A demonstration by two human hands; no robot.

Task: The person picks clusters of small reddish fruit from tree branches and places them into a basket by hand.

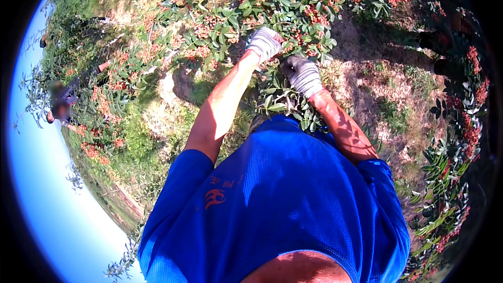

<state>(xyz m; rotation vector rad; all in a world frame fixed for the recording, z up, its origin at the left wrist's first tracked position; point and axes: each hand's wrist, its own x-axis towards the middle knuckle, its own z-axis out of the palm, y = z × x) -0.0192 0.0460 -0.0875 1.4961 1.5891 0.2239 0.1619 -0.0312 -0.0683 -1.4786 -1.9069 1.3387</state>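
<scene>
Both my hands wear white-and-grey striped knit gloves and reach into a leafy bush point(246, 8) bearing clusters of small red berries. My left hand point(264, 43) is closed among the leaves, with a bit of red at its fingertips; what it pinches is hidden. Slightly lower and to the right, my right hand point(304, 75) has its fingers curled inward at a leafy twig point(277, 94); whatever lies in them cannot be made out. A red berry cluster point(313, 50) hangs just above the right hand.
More berry-laden branches point(102, 105) stand at the left, and others point(471, 126) curve along the right edge. Dry, grassy ground point(387, 94) lies between the bushes. At the far left, another person point(63, 107) is among the foliage.
</scene>
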